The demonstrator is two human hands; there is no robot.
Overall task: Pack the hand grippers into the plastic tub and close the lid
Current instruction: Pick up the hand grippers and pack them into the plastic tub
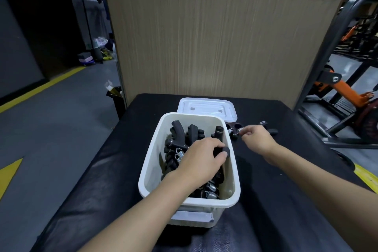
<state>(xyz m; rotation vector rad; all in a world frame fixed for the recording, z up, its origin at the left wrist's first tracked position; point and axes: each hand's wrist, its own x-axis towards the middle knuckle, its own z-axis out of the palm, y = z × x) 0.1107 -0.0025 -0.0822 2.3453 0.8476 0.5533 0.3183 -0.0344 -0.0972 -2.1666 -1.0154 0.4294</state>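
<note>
Black bench, open white tub on it, lid flat just behind. Left hand reaches into the tub, fingers curled round a gripper handle atop the pile. Right hand is stretched beyond the rim, fingers pinching a loose gripper on the bench.

Two bare arms, seen from the wearer's own head.
The left hand and right hand are uncovered; the left forearm and right forearm are bare to the picture's edge, slim, smooth, with knuckles showing.
</note>
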